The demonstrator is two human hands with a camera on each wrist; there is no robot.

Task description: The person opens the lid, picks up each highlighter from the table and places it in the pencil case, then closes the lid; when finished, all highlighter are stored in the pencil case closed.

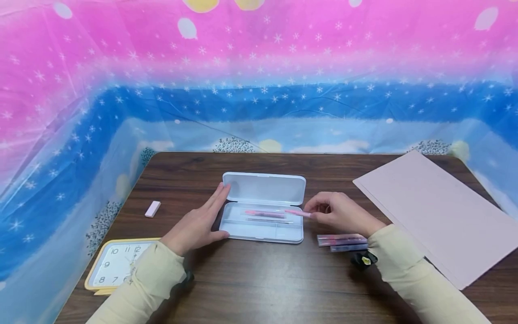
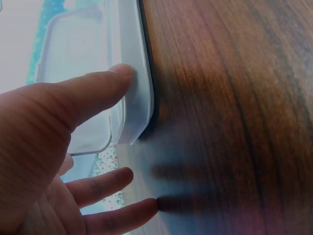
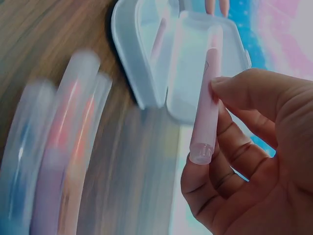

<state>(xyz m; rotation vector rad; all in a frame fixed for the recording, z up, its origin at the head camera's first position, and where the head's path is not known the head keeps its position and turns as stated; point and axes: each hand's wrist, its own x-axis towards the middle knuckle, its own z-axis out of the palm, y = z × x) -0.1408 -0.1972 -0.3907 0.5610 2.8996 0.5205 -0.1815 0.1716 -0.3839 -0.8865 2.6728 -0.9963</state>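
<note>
A white pencil case [image 1: 264, 189] lies with its lid raised in the middle of the table. In its tray lie a pink pen [image 1: 265, 214] and a thin, clear stick-like item [image 1: 269, 221]. My left hand [image 1: 198, 225] is at the case's left end, fingers extended by the lid; in the left wrist view the thumb [image 2: 98, 90] rests on the tray's side. With thumb and fingers, my right hand [image 1: 344, 213] pinches a pale pink capped pen [image 3: 206, 105] over the tray's right end.
Several clear-capped pens [image 1: 339, 240] lie right of the case, below my right hand. A small white eraser [image 1: 153, 209] sits at the left. My left sleeve partly covers a yellow-framed clock [image 1: 115, 265]. A large pale pink board [image 1: 441, 216] lies at the right.
</note>
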